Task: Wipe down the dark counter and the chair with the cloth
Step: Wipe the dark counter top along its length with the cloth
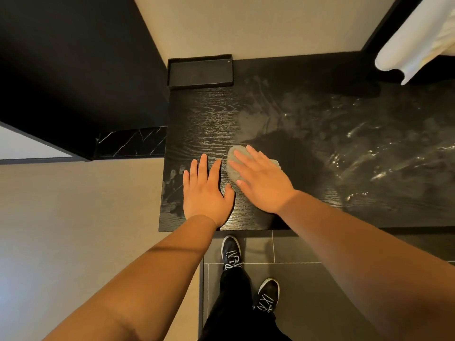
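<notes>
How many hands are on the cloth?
1: the right hand lies flat on the grey cloth. The left hand rests flat on the dark counter beside it, off the cloth.

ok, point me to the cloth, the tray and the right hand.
cloth (231, 156): head view, exposed grey left edge.
tray (200, 74): head view, bare inner floor.
right hand (263, 179): head view, back of the hand.
</notes>
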A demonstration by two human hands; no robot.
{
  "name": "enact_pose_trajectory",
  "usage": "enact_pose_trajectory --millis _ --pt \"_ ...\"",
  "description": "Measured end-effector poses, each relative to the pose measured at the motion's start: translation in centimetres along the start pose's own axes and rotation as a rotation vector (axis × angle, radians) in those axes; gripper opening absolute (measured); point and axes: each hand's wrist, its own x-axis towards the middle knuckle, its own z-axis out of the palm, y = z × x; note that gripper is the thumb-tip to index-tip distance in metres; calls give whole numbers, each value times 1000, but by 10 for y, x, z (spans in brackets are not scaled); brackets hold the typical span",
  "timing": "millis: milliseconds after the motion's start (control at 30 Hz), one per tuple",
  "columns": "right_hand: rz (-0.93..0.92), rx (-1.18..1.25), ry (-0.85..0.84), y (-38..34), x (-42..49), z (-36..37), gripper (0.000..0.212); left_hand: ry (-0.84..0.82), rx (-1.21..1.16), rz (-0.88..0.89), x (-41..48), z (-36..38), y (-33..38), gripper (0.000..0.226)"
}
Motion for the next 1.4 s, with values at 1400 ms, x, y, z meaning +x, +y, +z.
enact_pose_trajectory --millis 1400 --pt "391 -141 40 21 81 -32 48 59 -40 148 119 -23 -26 68"
